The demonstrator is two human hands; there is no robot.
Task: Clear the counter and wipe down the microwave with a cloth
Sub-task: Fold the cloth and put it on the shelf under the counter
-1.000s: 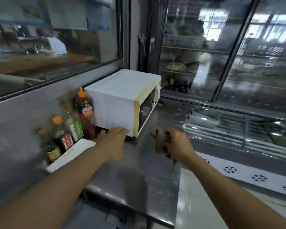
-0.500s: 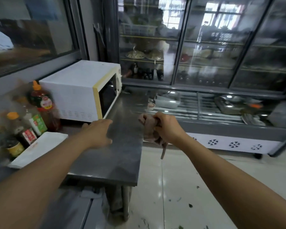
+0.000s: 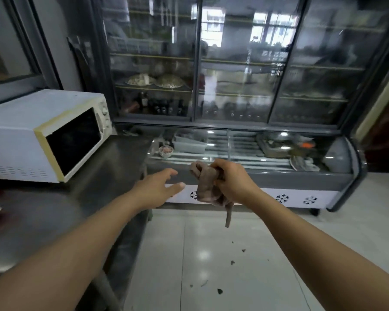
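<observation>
Currently I log the right hand [image 3: 231,182] with its fingers curled tight round a bunched brown cloth [image 3: 208,187], one tail hanging loose, held off the edge of the steel tabletop [image 3: 94,182]. The left hand [image 3: 157,187] hovers beside it, fingers spread and holding nothing. The microwave [image 3: 38,131] sits on the tabletop to the left, well apart from the cloth. I judge wiping is the step in hand; the next move calls for carrying the cloth left onto the casing.
</observation>
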